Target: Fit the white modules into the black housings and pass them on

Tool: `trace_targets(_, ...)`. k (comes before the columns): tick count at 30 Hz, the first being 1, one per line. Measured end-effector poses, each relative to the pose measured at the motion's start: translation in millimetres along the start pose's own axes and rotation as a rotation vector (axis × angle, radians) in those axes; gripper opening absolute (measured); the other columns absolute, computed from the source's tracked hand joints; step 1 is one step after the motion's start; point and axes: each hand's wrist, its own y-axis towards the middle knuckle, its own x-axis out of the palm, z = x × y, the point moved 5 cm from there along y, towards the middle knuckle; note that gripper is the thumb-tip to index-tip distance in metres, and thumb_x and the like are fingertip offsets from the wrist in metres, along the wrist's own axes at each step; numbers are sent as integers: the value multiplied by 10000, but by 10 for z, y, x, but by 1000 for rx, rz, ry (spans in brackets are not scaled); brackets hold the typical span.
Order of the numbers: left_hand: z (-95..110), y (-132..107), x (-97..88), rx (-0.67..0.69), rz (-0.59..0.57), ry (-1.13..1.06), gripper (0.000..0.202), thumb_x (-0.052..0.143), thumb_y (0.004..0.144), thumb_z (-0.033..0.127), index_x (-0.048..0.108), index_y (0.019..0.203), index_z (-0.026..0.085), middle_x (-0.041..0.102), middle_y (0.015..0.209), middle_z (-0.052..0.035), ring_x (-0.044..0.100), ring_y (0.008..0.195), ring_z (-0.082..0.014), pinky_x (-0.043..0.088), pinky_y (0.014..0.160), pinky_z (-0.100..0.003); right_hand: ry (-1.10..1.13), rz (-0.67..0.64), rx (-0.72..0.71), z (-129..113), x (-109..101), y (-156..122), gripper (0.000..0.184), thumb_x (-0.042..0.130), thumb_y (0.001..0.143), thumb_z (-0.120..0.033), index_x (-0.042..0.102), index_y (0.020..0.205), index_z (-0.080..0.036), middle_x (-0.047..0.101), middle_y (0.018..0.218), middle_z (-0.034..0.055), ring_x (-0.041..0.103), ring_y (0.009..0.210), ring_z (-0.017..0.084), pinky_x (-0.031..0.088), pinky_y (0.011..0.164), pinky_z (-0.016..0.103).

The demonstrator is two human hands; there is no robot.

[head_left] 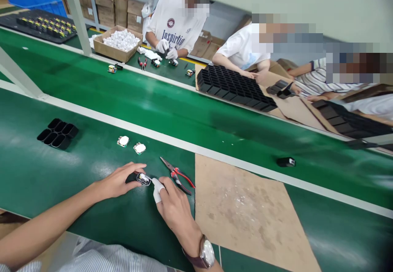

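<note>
My left hand (121,180) is closed around a small black plastic casing (132,177), thumb and fingers on its sides. The casing's open end faces right and shows white and metallic parts inside. My right hand (175,202) wears white finger cots (158,188) and has its fingers pinched at that open end. Whatever lies between those fingertips is too small to make out. Just beyond my right hand are red-and-black long-nose pliers (175,173). Farther up the bench lie two small circuit boards with white tops, one at left (123,141) and one at right (140,148).
Several empty black casings (58,134) stand grouped at left. A cardboard sheet (245,210) lies at right. Past a pale rail (147,130), a green conveyor belt (172,108) carries another black casing (286,162). Co-workers sit opposite, near a box of white parts (115,55).
</note>
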Motion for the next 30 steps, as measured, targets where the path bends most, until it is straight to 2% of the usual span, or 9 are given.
trace_targets(5, -3, -5, -3, 23, 11, 8, 580, 648, 1011, 200, 424, 1520, 366, 701, 1321, -13, 646, 1262, -218, 508, 1101, -406, 17, -7, -19, -24, 14, 53, 230, 521, 830, 18, 612, 887, -186, 655, 1120, 120, 640, 838, 208, 542, 703, 319)
trace_targets(12, 4, -1, -1, 50, 23, 13, 600, 665, 998, 183, 423, 1521, 350, 704, 1327, -17, 656, 1260, -215, 526, 1092, -400, 82, -11, -61, -5, 33, 179, 225, 518, 866, 1, 639, 919, -182, 658, 1106, 107, 640, 871, 210, 548, 710, 325)
trace_targets(19, -1, -3, -3, 64, 57, -14, 601, 697, 978, 193, 439, 1502, 332, 720, 1306, -26, 668, 1251, -221, 535, 1083, -403, -16, -94, -170, -45, -27, 285, 262, 523, 824, 27, 577, 732, -213, 661, 993, 84, 610, 814, 215, 501, 598, 336)
trace_targets(26, -8, 2, -8, 32, 42, -21, 582, 717, 968, 225, 465, 1484, 323, 739, 1292, -15, 669, 1266, -221, 526, 1099, -401, 45, -28, -94, 32, -212, 133, 245, 492, 848, 22, 620, 823, -186, 656, 1050, 105, 614, 821, 221, 512, 654, 355)
trace_targets(30, -27, 5, -2, 19, 37, -25, 589, 718, 968, 233, 461, 1490, 322, 741, 1298, -16, 670, 1273, -223, 523, 1107, -406, 118, 0, -94, -7, -152, 107, 236, 487, 887, 12, 637, 888, -171, 656, 1096, 113, 628, 842, 220, 515, 670, 350)
